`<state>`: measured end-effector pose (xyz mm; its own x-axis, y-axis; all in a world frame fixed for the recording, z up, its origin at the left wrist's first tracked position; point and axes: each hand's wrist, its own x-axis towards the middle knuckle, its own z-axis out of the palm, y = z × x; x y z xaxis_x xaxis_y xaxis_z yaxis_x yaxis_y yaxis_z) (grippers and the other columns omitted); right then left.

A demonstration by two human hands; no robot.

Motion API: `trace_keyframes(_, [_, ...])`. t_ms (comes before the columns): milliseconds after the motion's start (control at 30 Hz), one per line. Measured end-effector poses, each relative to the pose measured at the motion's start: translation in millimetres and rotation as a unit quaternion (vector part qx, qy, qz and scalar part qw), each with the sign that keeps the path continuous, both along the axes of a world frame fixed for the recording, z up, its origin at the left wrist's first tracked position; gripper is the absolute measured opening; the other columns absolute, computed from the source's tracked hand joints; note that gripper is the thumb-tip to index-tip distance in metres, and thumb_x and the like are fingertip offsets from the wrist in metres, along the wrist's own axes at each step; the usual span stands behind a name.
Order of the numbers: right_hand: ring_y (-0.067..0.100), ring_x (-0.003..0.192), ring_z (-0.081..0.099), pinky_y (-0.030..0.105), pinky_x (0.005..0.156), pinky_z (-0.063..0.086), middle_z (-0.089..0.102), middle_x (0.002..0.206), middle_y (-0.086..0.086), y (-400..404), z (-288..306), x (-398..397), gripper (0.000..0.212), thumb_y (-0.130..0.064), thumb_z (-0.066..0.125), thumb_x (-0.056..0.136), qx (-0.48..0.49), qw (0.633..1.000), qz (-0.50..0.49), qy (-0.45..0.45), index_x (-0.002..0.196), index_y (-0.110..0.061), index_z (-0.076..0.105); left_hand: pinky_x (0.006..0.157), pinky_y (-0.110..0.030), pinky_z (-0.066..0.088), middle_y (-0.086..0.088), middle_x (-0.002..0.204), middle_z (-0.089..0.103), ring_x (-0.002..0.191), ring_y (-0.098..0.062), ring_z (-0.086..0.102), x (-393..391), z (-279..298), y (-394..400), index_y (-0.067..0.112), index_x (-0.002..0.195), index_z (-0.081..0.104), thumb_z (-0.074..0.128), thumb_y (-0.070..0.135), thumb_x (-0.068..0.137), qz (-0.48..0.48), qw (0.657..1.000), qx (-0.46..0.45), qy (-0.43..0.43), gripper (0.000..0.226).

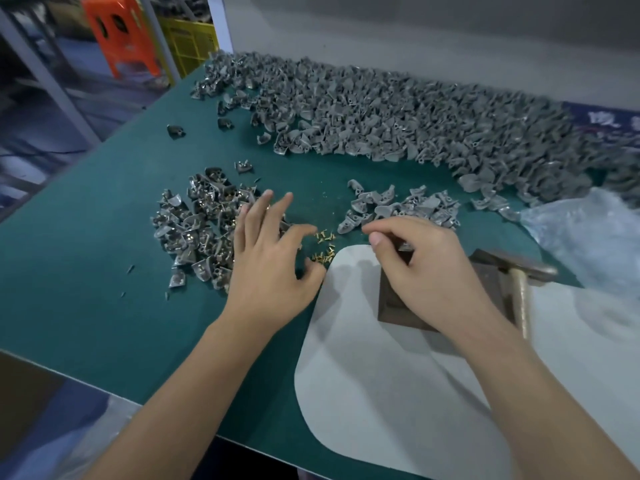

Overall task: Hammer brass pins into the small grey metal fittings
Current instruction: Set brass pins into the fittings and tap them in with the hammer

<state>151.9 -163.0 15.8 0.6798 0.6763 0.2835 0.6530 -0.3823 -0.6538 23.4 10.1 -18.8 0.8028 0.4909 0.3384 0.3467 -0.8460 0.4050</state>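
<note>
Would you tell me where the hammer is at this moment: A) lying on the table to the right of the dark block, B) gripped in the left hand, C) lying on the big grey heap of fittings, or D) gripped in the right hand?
A: the hammer lies beside the dark block, held by neither hand.

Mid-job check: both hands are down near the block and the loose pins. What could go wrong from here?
1. The brass pins lie loose at the edge of the white pad, right under the left hand; a sweep could scatter them.
2. The hammer rests partly on the metal block beside the right hand, and a nudge may knock it off.
</note>
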Motion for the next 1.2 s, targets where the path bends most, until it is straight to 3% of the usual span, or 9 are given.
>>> trace_keyframes(200, [0.005,0.108,0.063,0.037,0.098,0.052,0.074,0.110,-0.018,1.2,1.3,0.4,0.020,-0.022,0.062,0.103,-0.011,1.000,0.003,0.008,0.113,-0.025,0.078,0.127,-0.054,0.002,-0.011,0.162,0.038,0.157,-0.033,0.015,8.6,-1.5,-0.3,0.025,0.131,0.070,0.058,0.026,0.099,0.002,0.997,0.064,0.049,0.034])
trace_keyframes(400, [0.005,0.108,0.063,0.037,0.097,0.052,0.074,0.111,-0.017,0.4,3.9,-0.1,0.020,-0.021,0.060,0.103,-0.017,1.000,0.000,0.017,0.114,-0.024,0.077,0.127,-0.051,0.002,-0.009,0.156,0.047,0.155,-0.033,0.022,7.2,-4.0,1.7,0.028,0.121,0.076,0.058,0.027,0.103,-0.009,0.998,0.052,0.036,0.025])
trace_keyframes(600, [0.003,0.103,0.063,0.034,0.092,0.053,0.075,0.108,-0.018,0.2,3.7,0.3,0.020,-0.021,0.061,0.103,-0.004,1.000,-0.002,0.021,0.112,-0.025,0.078,0.117,-0.048,0.023,-0.002,0.134,0.064,0.141,-0.032,0.042,4.1,-4.9,-0.8,0.023,0.096,0.080,0.069,0.029,0.097,-0.019,0.999,0.047,-0.020,0.012])
trace_keyframes(767, [0.006,0.101,0.065,0.038,0.091,0.054,0.075,0.105,-0.015,1.1,2.3,0.8,0.019,-0.019,0.061,0.102,0.005,1.000,-0.002,0.023,0.109,-0.022,0.079,0.106,-0.042,0.031,0.009,0.125,0.065,0.126,-0.023,0.048,11.5,-4.0,-7.5,0.025,0.120,0.071,0.066,0.032,0.096,-0.039,0.997,0.066,-0.015,0.026])
trace_keyframes(933, [0.008,0.101,0.065,0.040,0.091,0.054,0.076,0.104,-0.014,1.0,2.6,1.0,0.019,-0.019,0.061,0.103,0.005,1.000,-0.002,0.030,0.109,-0.022,0.079,0.102,-0.043,0.032,0.004,0.131,0.062,0.126,-0.026,0.046,14.8,-5.7,-6.6,0.023,0.134,0.067,0.061,0.031,0.097,-0.060,0.995,0.075,0.025,0.038])
trace_keyframes(1067, [0.008,0.102,0.065,0.040,0.091,0.053,0.075,0.105,-0.014,0.3,2.5,1.6,0.019,-0.019,0.060,0.103,0.005,0.999,-0.002,0.034,0.109,-0.021,0.079,0.105,-0.047,0.033,-0.002,0.138,0.058,0.131,-0.033,0.044,14.8,-5.5,-6.9,0.025,0.127,0.072,0.064,0.028,0.096,-0.059,0.996,0.065,0.029,0.032])
trace_keyframes(1200, [0.009,0.102,0.065,0.040,0.091,0.053,0.076,0.104,-0.014,0.3,2.4,0.9,0.019,-0.018,0.060,0.103,0.008,0.999,-0.002,0.041,0.108,-0.020,0.079,0.103,-0.050,0.036,-0.003,0.132,0.063,0.127,-0.036,0.047,11.2,-5.8,-6.1,0.022,0.110,0.079,0.072,0.020,0.091,-0.057,0.997,0.059,0.003,0.020])
